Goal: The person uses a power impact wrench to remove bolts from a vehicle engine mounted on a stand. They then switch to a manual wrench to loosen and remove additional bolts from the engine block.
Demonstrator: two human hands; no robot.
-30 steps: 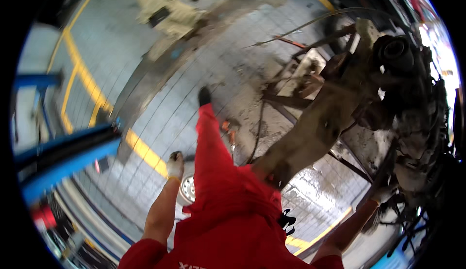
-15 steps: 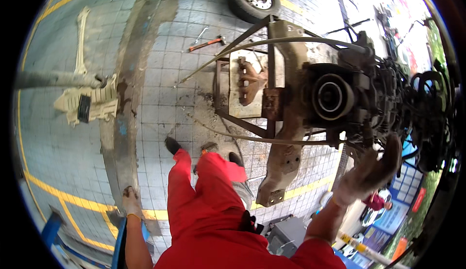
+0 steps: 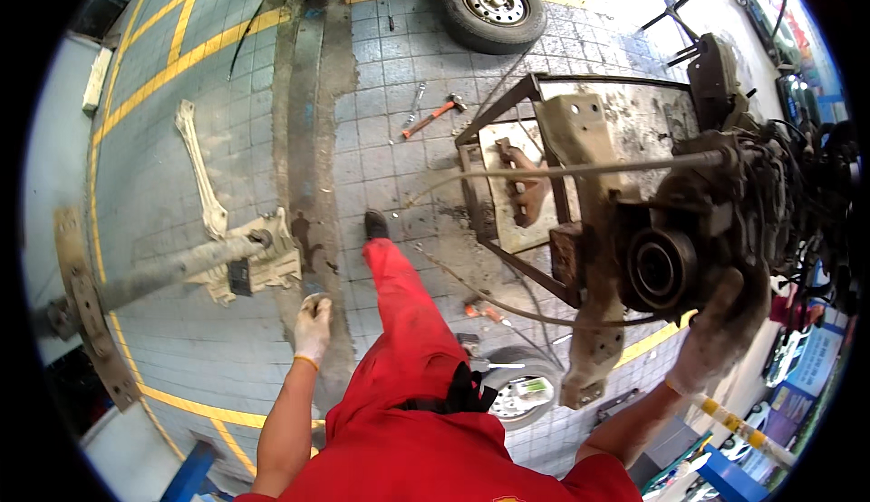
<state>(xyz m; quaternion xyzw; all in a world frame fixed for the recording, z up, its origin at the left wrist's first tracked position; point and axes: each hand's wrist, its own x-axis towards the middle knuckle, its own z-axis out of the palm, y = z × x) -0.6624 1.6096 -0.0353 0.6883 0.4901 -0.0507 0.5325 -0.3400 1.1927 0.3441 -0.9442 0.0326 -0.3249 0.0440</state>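
My right hand [image 3: 711, 348], in a white glove browned with dirt, reaches to the lower side of a dark, greasy engine [image 3: 662, 266]. Its fingers are stretched out against or just beside the engine; contact is hard to make out. The engine carries a round pulley and hangs by a tan metal crossmember [image 3: 580, 130] with two long thin rods. My left hand [image 3: 313, 328], gloved in white with dark fingertips, hangs low over the floor. Its fingers are curled together, and whatever they may hold is hidden.
A rusty manifold [image 3: 526, 185] lies inside a metal frame [image 3: 507, 94]. An orange-handled hammer [image 3: 430, 121] and a wheel [image 3: 494, 11] are on the tiles. At left a grey post [image 3: 181, 266] juts in above a beige bracket [image 3: 272, 271]. Another wheel [image 3: 521, 398] lies near my legs.
The view has turned, so the floor and engine sit further right and lower. My left hand has come forward, away from the blue frame. My legs have shifted in a step.
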